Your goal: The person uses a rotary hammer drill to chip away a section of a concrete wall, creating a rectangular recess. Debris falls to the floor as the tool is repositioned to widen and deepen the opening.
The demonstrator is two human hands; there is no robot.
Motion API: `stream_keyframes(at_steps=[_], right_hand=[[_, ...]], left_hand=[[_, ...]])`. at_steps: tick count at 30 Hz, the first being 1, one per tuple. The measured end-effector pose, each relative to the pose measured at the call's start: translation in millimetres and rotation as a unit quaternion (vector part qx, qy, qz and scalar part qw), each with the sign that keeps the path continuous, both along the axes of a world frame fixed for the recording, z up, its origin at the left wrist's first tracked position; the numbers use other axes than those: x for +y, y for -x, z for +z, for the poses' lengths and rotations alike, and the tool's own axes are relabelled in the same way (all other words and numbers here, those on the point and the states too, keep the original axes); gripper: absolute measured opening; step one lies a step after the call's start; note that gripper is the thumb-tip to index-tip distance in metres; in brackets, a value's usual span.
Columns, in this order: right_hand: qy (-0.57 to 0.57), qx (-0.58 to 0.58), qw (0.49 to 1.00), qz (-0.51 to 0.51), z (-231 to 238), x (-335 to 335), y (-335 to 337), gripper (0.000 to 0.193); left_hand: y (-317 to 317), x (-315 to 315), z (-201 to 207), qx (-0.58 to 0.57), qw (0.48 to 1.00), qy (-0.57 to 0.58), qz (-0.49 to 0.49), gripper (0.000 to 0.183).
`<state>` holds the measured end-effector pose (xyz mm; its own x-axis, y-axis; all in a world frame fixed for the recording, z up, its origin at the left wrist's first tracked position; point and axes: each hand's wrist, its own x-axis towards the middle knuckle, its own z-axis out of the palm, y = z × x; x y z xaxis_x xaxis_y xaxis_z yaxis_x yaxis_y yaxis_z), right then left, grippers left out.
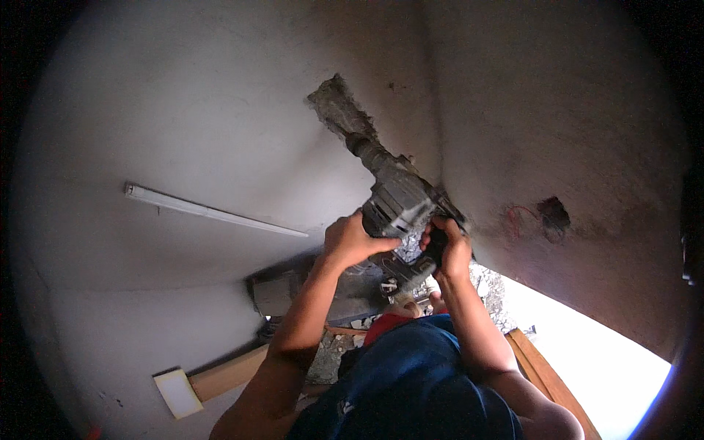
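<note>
Currently, the dark grey power hammer [400, 196] slants across both hands, its nose pointing up and left at the gouged patch [334, 99] in the wall [220, 110]; tip contact cannot be determined. The left hand [350, 239] clasps the body from the left, thumb extended along the lower edge; its remaining fingers are mostly hidden, spacing indeterminable. The right hand [453, 253] encloses the rear handle [438, 246], fingers curled around it.
</note>
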<state>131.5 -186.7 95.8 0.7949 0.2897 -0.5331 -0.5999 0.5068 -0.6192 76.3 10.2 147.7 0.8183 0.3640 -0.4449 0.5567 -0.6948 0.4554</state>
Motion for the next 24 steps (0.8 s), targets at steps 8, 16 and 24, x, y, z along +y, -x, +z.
stream_keyframes(at_steps=[8,16,24], right_hand=[[-0.001,0.052,0.998,-0.018,-18.6,19.7,2.2,0.023],[0.064,-0.012,0.997,-0.037,8.0,21.8,-13.4,0.014],[0.080,-0.068,0.994,0.017,21.2,16.7,-26.3,0.018]], left_hand=[[-7.7,19.8,-15.5,0.025,0.996,-0.077,-0.048,0.103],[-28.8,25.9,-19.0,0.087,0.994,-0.005,-0.058,0.115],[-19.1,47.3,-65.0,-0.087,0.956,0.277,-0.053,0.086]])
